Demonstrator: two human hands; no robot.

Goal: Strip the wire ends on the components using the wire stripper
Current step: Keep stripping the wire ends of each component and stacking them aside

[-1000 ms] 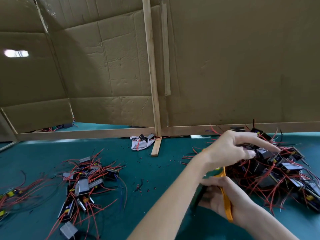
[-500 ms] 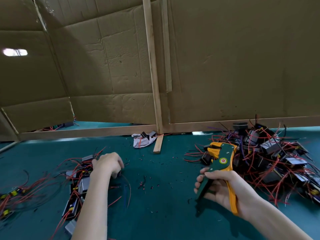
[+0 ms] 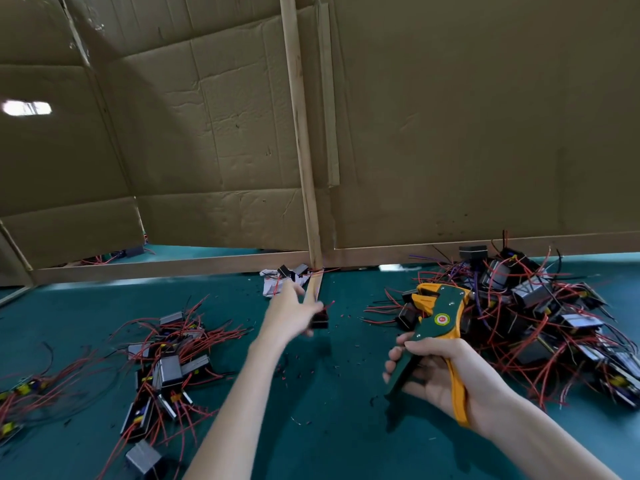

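My right hand [image 3: 440,375] grips the handles of the green and yellow wire stripper [image 3: 438,318], holding it upright with its jaws toward the back. My left hand [image 3: 289,315] is blurred above the middle of the green table [image 3: 339,427] and appears to hold a small black component [image 3: 319,320] with red wires. A large heap of black components with red wires [image 3: 540,313] lies to the right, just behind the stripper. A smaller pile of components [image 3: 169,362] lies to the left.
Cardboard walls [image 3: 450,133] on a wooden frame close off the back. A loose wooden strip [image 3: 313,289] and a crumpled white piece [image 3: 272,282] lie at the back middle. More wired parts [image 3: 20,393] sit at the far left edge. Insulation scraps dot the table.
My left hand went from the right heap to the left pile, and has now swung back to the middle with a black component. My right hand has raised the stripper slightly.
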